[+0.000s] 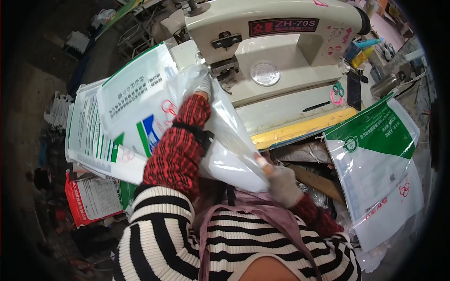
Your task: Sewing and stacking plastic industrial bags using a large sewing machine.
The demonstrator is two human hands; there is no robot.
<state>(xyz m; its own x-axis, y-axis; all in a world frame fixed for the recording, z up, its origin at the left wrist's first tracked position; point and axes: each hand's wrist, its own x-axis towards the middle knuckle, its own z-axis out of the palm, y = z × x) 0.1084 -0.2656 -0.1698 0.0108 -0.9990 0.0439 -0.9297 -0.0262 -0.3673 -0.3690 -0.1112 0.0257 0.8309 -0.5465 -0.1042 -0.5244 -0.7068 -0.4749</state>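
A white sack [227, 159] with a glossy clear film stretches from the sewing machine [262, 70] down to my lap. My left hand [203, 86], in a pale glove, is closed on its upper end beside the presser foot; the fingertips are partly hidden. At the sack's lower right edge, my right hand [283, 185] wears a grey glove with bare fingertips. Its thumb and fingers pinch that edge. Printed white sacks [136, 89] with green and blue marks lie in a pile under and left of my left arm.
Another green-and-white sack [372, 164] hangs at the right. Yellow tape [304, 127] runs along the table's front edge. Scissors [337, 89], a black pen [316, 106] and a phone [354, 91] lie on the table. A red-and-white sack [96, 199] is low at left.
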